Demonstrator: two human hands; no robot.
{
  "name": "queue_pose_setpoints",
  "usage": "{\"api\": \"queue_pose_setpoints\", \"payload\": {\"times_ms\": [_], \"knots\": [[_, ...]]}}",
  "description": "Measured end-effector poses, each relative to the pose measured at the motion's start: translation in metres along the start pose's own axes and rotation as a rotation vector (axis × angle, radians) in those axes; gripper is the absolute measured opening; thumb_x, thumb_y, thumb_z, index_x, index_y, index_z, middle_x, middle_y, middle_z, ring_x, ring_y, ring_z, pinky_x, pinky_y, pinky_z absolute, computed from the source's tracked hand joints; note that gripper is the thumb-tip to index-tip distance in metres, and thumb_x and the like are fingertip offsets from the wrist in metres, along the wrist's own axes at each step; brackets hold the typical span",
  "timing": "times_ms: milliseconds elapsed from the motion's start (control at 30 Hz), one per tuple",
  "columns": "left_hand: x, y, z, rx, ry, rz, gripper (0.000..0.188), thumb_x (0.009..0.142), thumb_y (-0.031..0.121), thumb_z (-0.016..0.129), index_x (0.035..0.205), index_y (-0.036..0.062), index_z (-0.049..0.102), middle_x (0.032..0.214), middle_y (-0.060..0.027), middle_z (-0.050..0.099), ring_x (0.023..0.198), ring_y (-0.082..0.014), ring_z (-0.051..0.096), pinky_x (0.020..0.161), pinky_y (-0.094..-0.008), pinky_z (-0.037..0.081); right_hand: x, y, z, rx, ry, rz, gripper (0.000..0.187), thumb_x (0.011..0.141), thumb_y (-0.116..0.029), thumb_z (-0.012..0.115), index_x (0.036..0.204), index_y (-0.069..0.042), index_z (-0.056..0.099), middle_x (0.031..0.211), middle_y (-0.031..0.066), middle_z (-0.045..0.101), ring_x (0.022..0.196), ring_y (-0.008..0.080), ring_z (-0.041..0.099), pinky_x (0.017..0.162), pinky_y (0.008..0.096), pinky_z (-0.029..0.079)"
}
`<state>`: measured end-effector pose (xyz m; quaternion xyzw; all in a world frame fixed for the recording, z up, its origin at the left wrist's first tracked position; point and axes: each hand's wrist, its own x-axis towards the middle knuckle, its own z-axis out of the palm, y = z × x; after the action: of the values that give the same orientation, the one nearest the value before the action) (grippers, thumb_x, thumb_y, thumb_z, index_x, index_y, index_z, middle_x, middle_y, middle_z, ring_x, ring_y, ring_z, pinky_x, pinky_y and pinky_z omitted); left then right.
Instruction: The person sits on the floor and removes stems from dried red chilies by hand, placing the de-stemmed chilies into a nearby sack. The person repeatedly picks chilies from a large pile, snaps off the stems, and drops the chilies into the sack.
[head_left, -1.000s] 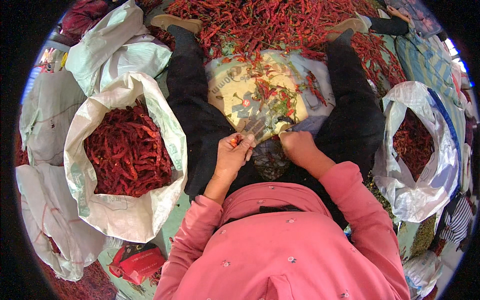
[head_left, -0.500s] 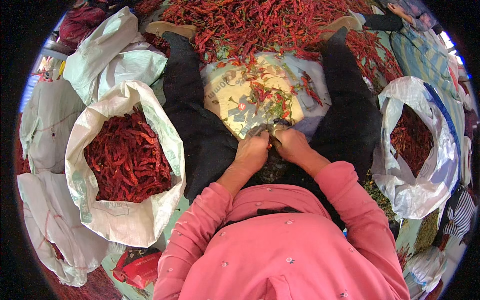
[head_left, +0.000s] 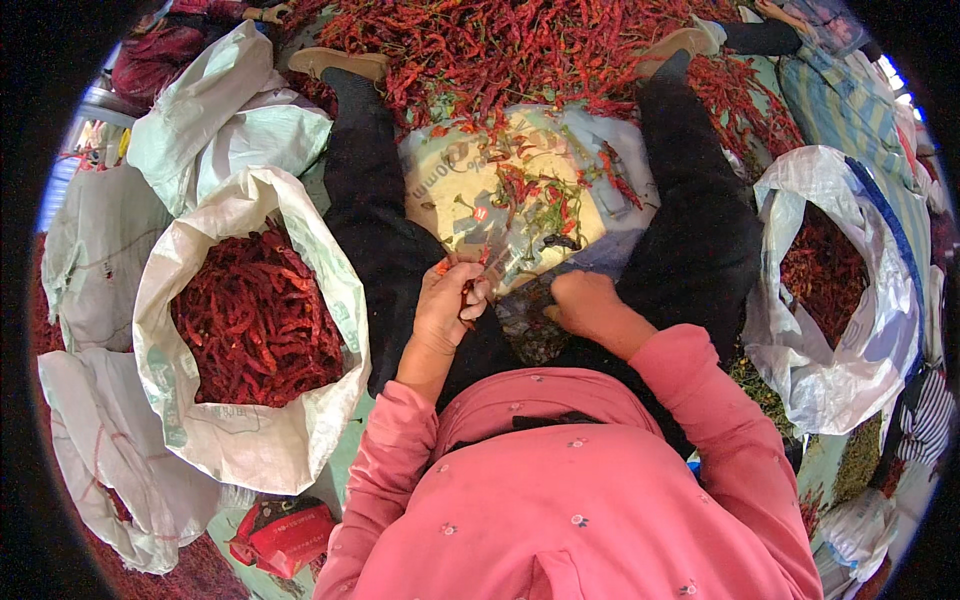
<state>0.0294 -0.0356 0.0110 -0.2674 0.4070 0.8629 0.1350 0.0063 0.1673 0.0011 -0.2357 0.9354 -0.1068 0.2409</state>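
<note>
Your left hand (head_left: 452, 300) moves off from your right hand (head_left: 588, 305) (whose grip I cannot tell) and pinches chillies (head_left: 441, 267) in its grip beside the lap sheet (head_left: 425, 212).

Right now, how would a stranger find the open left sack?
Start from the person's pink top, then go left past the left hand. There stands a white sack holding red chilies; unlike the sacks farther left, it gapes wide open.

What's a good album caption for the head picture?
Between open white woven sacks, the left hand holds slender red chilies, the right hand nearby.
</note>
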Motion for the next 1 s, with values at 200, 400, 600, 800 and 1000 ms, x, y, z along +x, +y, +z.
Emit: {"api": "queue_pose_setpoints", "payload": {"times_ms": [200,400,600,800,1000], "knots": [[-0.019,0.011,-0.011,-0.043,-0.036,0.028,0.007,0.077,0.000,0.049,0.083,0.0016,0.051,0.064,-0.0090,0.050,0.044,-0.0095,0.040,0.033,-0.0189,0.027,0.028,0.001,-0.003,0.684,0.347,-0.077,0.016,0.071,-0.015,0.063,0.078,-0.001,0.063,0.070,0.0204,0.060,0.063,0.0346,0.059,0.057,0.0415,0.045],[-0.026,0.015,-0.012,-0.067,-0.070,0.031,0.005,0.075,-0.001,0.047,0.074,0.0004,0.051,0.063,-0.0091,0.050,0.045,-0.0111,0.041,0.033,-0.0187,0.027,0.012,0.020,0.003,0.516,0.355,-0.081,0.013,0.072,-0.015,0.061,0.074,-0.002,0.062,0.068,0.0203,0.059,0.065,0.0348,0.059,0.058,0.0413,0.046],[-0.020,0.011,-0.025,-0.127,-0.204,0.024,0.014,0.081,0.014,0.046,0.073,0.0031,0.048,0.063,-0.0059,0.047,0.049,-0.0097,0.037,0.035,-0.0190,0.028,0.000,-0.012,0.001,0.103,0.183,-0.007,0.019,0.073,-0.020,0.060,0.074,-0.001,0.061,0.072,0.0196,0.061,0.069,0.0367,0.061,0.062,0.0444,0.048],[-0.025,0.009,-0.007,-0.131,-0.088,0.039,0.012,0.084,0.009,0.052,0.073,0.0036,0.052,0.061,-0.0039,0.047,0.049,-0.0092,0.042,0.034,-0.0191,0.024,0.017,-0.009,0.023,0.052,0.250,0.037,0.024,0.074,-0.024,0.062,0.074,0.000,0.061,0.069,0.0207,0.061,0.063,0.0368,0.061,0.058,0.0441,0.049],[-0.020,-0.007,0.001,0.382,-0.067,-0.052,0.011,0.084,0.011,0.059,0.090,0.0010,0.059,0.065,-0.0034,0.054,0.047,-0.0052,0.041,0.035,-0.0179,0.025,0.007,-0.016,-0.007,1.269,-0.001,0.135,0.014,0.078,-0.009,0.061,0.078,0.005,0.060,0.061,0.0099,0.059,0.043,0.0183,0.054,0.039,0.0318,0.043]]}}
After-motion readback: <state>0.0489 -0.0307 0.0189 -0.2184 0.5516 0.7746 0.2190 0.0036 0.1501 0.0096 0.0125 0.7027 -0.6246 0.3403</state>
